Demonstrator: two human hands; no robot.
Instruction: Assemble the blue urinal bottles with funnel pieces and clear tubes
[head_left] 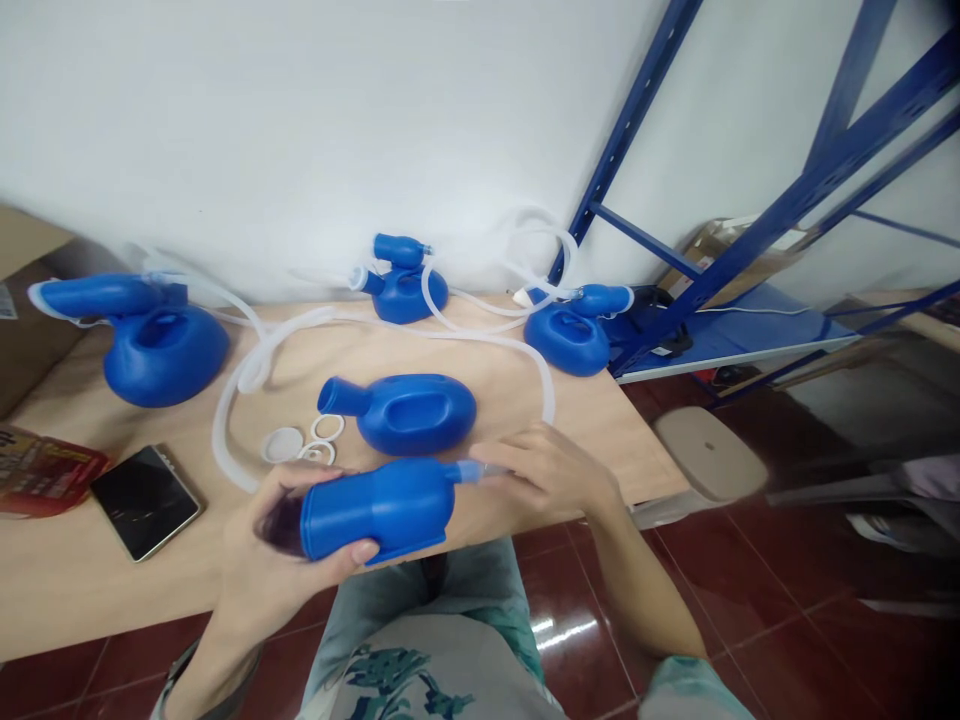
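My left hand [281,545] grips a blue plastic cup-shaped piece [379,510] by its wide end, holding it on its side above the table's front edge. A narrow spout points right from that piece, with a clear connector [471,471] on it. Around the connector's outer end the fingers of my right hand [551,470] are pinched; a thin ring seems to show there. Just beyond lies a blue handled urinal bottle [420,415] with an open neck. White rings [328,428] and a round white cap [283,444] rest left of it.
Assembled blue urinal bottles stand at the left [165,355], back [409,295] and right [570,340]. A translucent hose [225,420] loops over the table. A phone [146,502], a red package [49,470] and a cardboard box [34,300] are left; a blue rack [630,110] and stool [709,452] right.
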